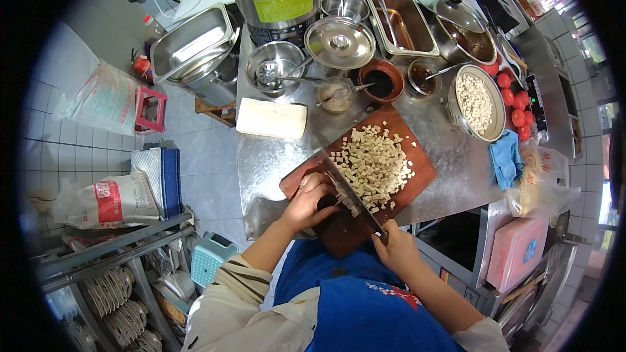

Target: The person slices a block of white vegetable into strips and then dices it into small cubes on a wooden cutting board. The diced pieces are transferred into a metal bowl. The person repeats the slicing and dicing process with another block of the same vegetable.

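My right hand [398, 249] grips the handle of a cleaver [348, 183], whose wide blade stands on edge across a reddish-brown cutting board [415, 171]. Left of the blade, my left hand [310, 201] rests on the board with curled fingers. A few pale strips show between that hand and the blade; whether the fingers hold any is hidden. Small off-white cubes, apparently tofu, lie in a heap [374, 166] on the blade's right side. A white rectangular block [271, 118], likely tofu, sits on the steel table [450, 181] beyond the board's left corner.
At right stands a bowl of similar cubes [473, 102], near tomatoes [519, 117] and a blue cloth [506, 159]. Behind the board are a brown bowl of dark liquid [381, 82], a glass sauce jar [424, 78], a steel bowl with ladles [275, 66] and a lidded pot [340, 41].
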Demonstrator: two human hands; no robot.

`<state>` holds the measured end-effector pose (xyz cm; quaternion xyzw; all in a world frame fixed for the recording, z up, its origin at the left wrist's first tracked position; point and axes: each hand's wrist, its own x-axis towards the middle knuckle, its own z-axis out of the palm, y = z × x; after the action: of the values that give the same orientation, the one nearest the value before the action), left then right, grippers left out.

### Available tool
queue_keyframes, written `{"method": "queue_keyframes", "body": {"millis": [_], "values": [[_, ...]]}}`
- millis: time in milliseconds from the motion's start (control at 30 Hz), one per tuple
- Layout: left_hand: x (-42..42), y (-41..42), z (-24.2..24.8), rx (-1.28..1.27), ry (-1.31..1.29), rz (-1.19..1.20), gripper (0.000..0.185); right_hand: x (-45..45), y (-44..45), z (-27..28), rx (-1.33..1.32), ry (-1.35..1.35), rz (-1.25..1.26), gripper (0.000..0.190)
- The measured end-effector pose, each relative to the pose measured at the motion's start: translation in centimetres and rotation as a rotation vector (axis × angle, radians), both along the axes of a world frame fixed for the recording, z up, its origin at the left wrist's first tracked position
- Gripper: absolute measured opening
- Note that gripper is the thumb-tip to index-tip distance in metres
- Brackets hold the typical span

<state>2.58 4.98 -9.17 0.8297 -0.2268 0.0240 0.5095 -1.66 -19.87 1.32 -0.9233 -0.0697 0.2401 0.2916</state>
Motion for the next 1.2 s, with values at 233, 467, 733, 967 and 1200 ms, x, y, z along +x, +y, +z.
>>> {"method": "queue_keyframes", "body": {"millis": [233,467,733,967,1200], "values": [[-0.5,-0.1,0.3,0.026,0.007,-0.003,0.040,1.0,0.6,-1.4,-0.067,-0.014,0.057,0.025],[-0.9,-0.2,0.9,0.054,-0.055,0.037,0.042,0.3,-0.1,-0.6,0.066,-0.009,-0.033,0.025],[-2.8,-0.8,0.2,0.022,0.055,-0.005,0.041,1.2,0.4,-1.3,-0.064,0.055,0.096,0.024],[-3.2,-0.5,0.3,-0.006,0.007,0.043,0.042,0.9,0.4,-2.1,0.111,-0.088,0.020,0.024],[-4.2,-0.2,-0.3,-0.001,0.098,0.054,0.042,1.3,0.3,-1.3,0.015,0.007,0.116,0.025]]}}
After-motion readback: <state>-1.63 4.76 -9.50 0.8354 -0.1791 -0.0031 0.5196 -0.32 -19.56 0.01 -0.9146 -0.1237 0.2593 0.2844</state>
